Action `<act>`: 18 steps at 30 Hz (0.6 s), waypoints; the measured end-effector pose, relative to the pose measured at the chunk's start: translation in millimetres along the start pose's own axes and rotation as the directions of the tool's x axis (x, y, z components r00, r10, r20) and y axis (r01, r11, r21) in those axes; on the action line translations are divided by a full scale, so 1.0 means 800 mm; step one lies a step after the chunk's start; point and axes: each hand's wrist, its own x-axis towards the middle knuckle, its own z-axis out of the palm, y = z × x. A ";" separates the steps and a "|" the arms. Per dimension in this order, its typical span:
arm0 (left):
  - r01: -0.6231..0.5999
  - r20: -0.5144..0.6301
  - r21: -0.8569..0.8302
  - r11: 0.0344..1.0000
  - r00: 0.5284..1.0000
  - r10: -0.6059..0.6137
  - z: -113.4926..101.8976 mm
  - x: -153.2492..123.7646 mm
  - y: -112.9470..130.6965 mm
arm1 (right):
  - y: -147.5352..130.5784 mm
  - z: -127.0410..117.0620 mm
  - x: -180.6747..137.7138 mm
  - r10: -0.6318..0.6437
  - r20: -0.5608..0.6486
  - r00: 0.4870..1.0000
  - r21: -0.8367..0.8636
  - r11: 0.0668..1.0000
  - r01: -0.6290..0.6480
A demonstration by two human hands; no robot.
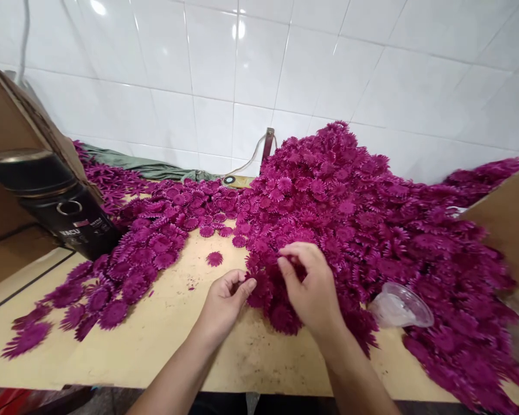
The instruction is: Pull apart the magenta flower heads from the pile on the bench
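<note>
Forearms (179,369) cross a tabletop (112,357) below white tiles (211,63), hands (222,298) curled, left (222,298) pinching petals (260,288), right's (313,286) grip unclear.

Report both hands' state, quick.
Left hand: closed, thumb and fingers apparently pinching the edge of a purple flower.
Right hand: fingers curled at the flower pile; whether it holds one cannot be told.

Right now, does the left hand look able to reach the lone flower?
Likely yes: the lone flower lies apart from the pile, just beyond the left hand, with nothing visible between, though whether that hand holds something is unclear.
</note>
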 end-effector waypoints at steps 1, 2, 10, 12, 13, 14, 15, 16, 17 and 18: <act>0.005 -0.014 -0.006 1.000 1.000 -0.005 -0.001 0.002 -0.003 | -0.010 0.004 -0.009 0.001 0.057 0.998 0.058 0.998 -0.005; 0.006 -0.027 -0.011 1.000 1.000 -0.006 -0.002 0.003 -0.006 | -0.017 0.007 -0.016 0.008 0.113 0.994 0.108 0.994 -0.021; 0.058 0.030 -0.007 0.998 0.998 -0.058 0.003 -0.004 -0.001 | -0.019 0.021 -0.025 0.251 0.443 0.861 0.446 0.771 -0.454; 0.015 0.048 0.026 1.000 0.999 -0.016 0.006 -0.005 0.002 | -0.020 0.025 -0.025 0.299 0.428 0.853 0.491 0.715 -0.497; -0.013 0.045 0.038 0.999 0.999 0.011 0.008 -0.005 0.003 | -0.021 0.027 -0.024 0.318 0.420 0.850 0.508 0.693 -0.511; -0.037 0.037 0.047 0.998 0.999 0.035 0.009 -0.005 0.003 | -0.021 0.029 -0.023 0.330 0.416 0.847 0.520 0.678 -0.520; -0.058 0.022 0.053 0.997 0.998 0.057 0.010 -0.006 0.004 | -0.020 0.030 -0.021 0.336 0.405 0.851 0.526 0.676 -0.517; -0.079 0.001 0.056 0.995 0.997 0.079 0.010 -0.007 0.004 | -0.016 0.030 -0.018 0.341 0.369 0.865 0.524 0.692 -0.496; -0.100 -0.019 0.062 0.993 0.995 0.102 0.008 -0.009 0.005 | -0.010 0.027 -0.013 0.366 0.285 0.886 0.515 0.721 -0.463; -0.123 -0.040 0.071 0.990 0.991 0.126 0.005 -0.012 0.006 | -0.001 0.021 -0.007 0.405 0.159 0.900 0.499 0.754 -0.428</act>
